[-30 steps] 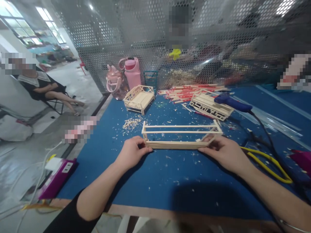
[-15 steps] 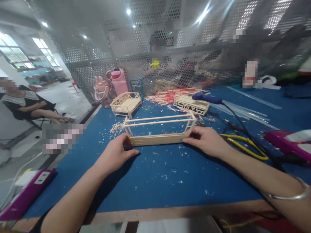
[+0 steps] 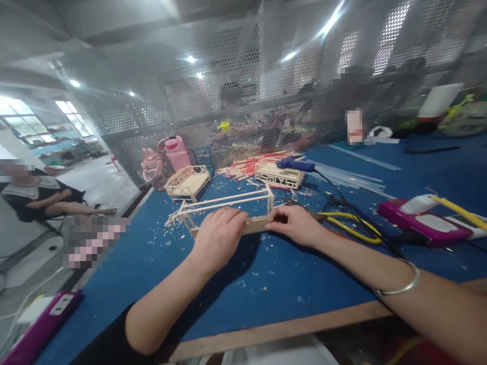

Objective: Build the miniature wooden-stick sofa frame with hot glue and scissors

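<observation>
A small frame of pale wooden sticks point(image 3: 256, 225) stands on the blue tabletop, with flat strips along its near lower side and thin rails above. My left hand point(image 3: 217, 237) is closed over the middle of those strips, its fingertips towards the right and its thumb hidden. At the right end, my right hand point(image 3: 299, 224) pinches the strips near the corner post. Behind the frame sit a small wooden model bed point(image 3: 190, 181) and another wooden piece with a lattice side point(image 3: 279, 177). A blue glue gun point(image 3: 297, 165) lies against the latter.
Red and pale sticks point(image 3: 243, 167) are heaped at the back, with clear glue sticks point(image 3: 342, 175) to their right. Yellow-handled pliers point(image 3: 353, 225) and a purple power strip point(image 3: 422, 223) lie on the right. Pink bottles point(image 3: 177, 152) stand back left. A person point(image 3: 41, 195) sits at left.
My left hand has moved from the frame's left end to the middle of its front strips. My right hand stays at the right end. The whole view has shifted and tilted.
</observation>
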Demonstrator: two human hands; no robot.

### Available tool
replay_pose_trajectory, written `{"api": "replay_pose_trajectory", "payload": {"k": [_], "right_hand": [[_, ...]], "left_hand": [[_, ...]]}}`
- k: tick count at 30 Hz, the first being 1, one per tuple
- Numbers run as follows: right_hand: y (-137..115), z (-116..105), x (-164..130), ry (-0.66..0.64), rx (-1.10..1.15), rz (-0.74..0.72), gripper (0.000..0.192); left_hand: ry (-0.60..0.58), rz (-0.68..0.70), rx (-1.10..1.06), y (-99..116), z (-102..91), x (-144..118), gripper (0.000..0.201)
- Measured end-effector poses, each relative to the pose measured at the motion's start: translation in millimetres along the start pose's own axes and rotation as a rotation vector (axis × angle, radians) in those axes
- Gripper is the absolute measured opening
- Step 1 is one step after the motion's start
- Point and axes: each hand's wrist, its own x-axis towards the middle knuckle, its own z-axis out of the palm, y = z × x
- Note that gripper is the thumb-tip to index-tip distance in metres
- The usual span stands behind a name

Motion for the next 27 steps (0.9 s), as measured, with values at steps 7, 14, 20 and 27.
{"api": "replay_pose_trajectory", "payload": {"k": [7, 14, 20, 27], "right_hand": [[-2.9, -2.2, 1.3, -0.003, 0.021, 0.016, 0.014], [-1.3, -2.3, 1.3, -0.020, 0.030, 0.028, 0.013], [0.2, -2.1, 2.3, -0.026, 0.041, 0.025, 0.011], [-0.3, -2.6, 2.5, -0.011, 0.023, 0.015, 0.010]], "left_hand": [[-0.216, -0.259, -0.132, -11.1, 5.5, -1.7, 0.026], [-0.185, -0.228, -0.192, -16.2, 10.1, -4.9, 0.024], [-0.158, -0.123, -0.126, -18.4, 9.6, -7.8, 0.030], [-0.145, -0.092, -0.093, -18.2, 8.7, -8.4, 0.028]]}}
